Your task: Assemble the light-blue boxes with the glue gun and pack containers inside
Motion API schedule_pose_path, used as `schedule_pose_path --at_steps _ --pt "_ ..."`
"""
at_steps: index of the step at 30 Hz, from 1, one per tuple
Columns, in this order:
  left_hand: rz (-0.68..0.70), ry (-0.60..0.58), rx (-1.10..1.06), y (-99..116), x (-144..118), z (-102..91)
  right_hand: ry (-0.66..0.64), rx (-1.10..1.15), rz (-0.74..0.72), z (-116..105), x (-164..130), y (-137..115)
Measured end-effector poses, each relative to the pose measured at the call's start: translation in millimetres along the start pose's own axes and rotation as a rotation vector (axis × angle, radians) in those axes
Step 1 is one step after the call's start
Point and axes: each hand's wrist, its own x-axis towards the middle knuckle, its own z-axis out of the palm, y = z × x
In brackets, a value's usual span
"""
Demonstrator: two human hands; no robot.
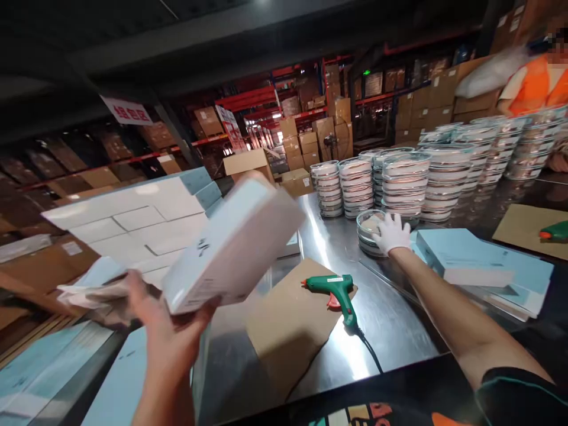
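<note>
My left hand (171, 340) is bare and wrapped around the lower end of a pale blue and white cardboard box (235, 248). The box is tilted in the air and smeared by motion. My right hand (393, 232), in a white glove, reaches to a short stack of round, clear-rimmed dishes (370, 239). Its fingers are spread at the stack's right side and seem to touch it. Between my hands a green glue gun (332, 290) with a red trigger lies on a sheet of brown cardboard (284, 319).
Tall stacks of round dishes (406, 183) line the table's far side. A wall of white boxes (133, 219) stands at left. Flat blue boxes (465, 254) lie at right, near a second glue gun (554, 231). A person in an orange vest (532, 86) is behind.
</note>
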Motion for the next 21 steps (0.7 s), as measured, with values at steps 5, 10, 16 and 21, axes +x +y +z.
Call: schedule_pose_path --at_steps 5,10,16,21 --pt "-0.697 -0.309 -0.527 -36.4 -37.7 67.0 0.007 -0.015 -0.057 0.6 1.3 20.2" --pt "-0.843 -0.512 -0.880 -55.2 -67.1 161.2 0.139 0.063 -0.194 5.1 -9.9 -27.2" --pt "-0.910 -0.700 -1.112 -59.2 -53.3 230.2 0.211 0.246 -0.307 -5.7 -37.9 -63.2" --pt "-0.930 -0.791 -1.049 -75.7 -60.8 219.7 0.355 0.403 -0.142 -40.6 -43.3 -63.0"
